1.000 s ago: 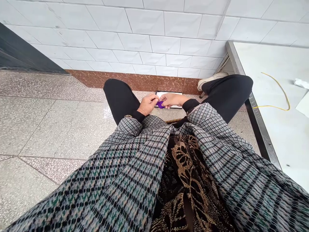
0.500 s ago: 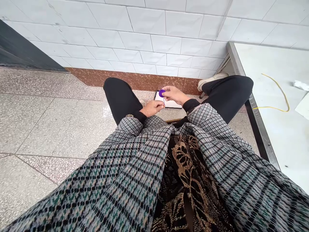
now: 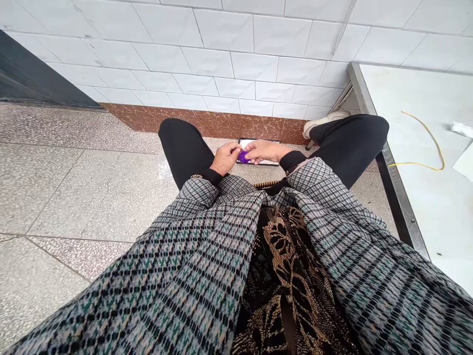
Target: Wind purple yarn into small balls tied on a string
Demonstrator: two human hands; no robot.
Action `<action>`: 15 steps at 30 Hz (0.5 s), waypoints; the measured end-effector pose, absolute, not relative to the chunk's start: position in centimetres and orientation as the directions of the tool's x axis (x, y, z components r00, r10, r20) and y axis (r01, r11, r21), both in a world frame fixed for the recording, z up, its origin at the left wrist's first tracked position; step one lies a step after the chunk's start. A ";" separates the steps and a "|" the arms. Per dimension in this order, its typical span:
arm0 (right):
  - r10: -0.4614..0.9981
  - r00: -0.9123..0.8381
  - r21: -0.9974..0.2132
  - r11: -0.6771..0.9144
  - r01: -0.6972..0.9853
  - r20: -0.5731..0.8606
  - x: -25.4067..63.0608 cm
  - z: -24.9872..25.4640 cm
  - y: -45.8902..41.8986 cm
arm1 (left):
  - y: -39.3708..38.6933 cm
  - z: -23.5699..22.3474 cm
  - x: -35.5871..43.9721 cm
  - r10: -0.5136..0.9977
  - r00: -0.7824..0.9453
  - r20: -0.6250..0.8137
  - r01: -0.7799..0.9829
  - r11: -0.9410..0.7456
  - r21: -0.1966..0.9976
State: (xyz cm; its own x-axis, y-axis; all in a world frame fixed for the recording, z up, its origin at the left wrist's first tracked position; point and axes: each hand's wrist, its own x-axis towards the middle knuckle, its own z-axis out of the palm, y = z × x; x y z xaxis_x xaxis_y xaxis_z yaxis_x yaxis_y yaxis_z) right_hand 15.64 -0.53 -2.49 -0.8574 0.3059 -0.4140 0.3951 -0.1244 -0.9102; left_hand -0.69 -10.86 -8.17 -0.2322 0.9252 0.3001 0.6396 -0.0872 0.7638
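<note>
Between my knees is a small round purple coil of cord (image 3: 243, 157), its ridged face showing. My right hand (image 3: 265, 150) grips its right side, the thumb and fingers closed on it. My left hand (image 3: 226, 157) is closed in a pinch at the coil's upper left edge, seemingly on the cord's end, too fine to make out here. Below both hands lies a flat white board with a dark rim (image 3: 271, 164), partly covered by them.
A white-topped table with a metal edge (image 3: 401, 197) stands at my right, bearing a bent yellow strip (image 3: 439, 148) and white scraps (image 3: 461, 129). A clear plastic piece (image 3: 164, 168) lies on the speckled floor (image 3: 121, 197) by my left knee. Ahead rises a white tiled wall (image 3: 236, 64).
The coil has come down a little and tilted in my right hand. My left hand has risen from below, where it held the hanging cord, to the coil's upper edge.
</note>
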 end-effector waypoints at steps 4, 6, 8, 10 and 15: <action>0.416 -0.823 -0.920 -0.224 0.320 -0.388 15.6 -1.2 -1.1 | -10.6 -9.2 -0.7 0.965 -0.206 0.162 0.577 -0.014 0.817; 0.500 -0.791 -0.934 -0.246 0.260 -0.352 15.5 -0.8 -1.2 | -10.6 -9.2 -0.3 0.991 -0.100 0.085 0.570 -0.013 0.822; 0.584 -0.747 -0.947 -0.223 0.229 -0.318 15.3 -0.9 -1.2 | -10.8 -8.8 0.1 0.998 0.043 0.036 0.586 -0.054 0.808; 0.651 -0.699 -0.951 -0.130 0.282 -0.296 15.2 -1.4 -1.0 | -11.0 -8.1 0.5 0.990 0.135 0.048 0.612 -0.121 0.782; 0.540 -0.749 -0.849 0.111 0.516 -0.385 15.2 -3.0 -0.5 | -11.3 -6.7 0.3 0.956 -0.070 0.284 0.696 -0.158 0.701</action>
State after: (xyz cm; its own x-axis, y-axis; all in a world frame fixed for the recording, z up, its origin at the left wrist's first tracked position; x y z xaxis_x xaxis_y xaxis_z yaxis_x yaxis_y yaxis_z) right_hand 15.21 -0.48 -2.96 -0.7488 0.5397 -0.3846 0.5160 0.1107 -0.8494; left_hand 0.29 -11.31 -6.70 -0.0697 0.9562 0.2843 0.6957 -0.1577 0.7008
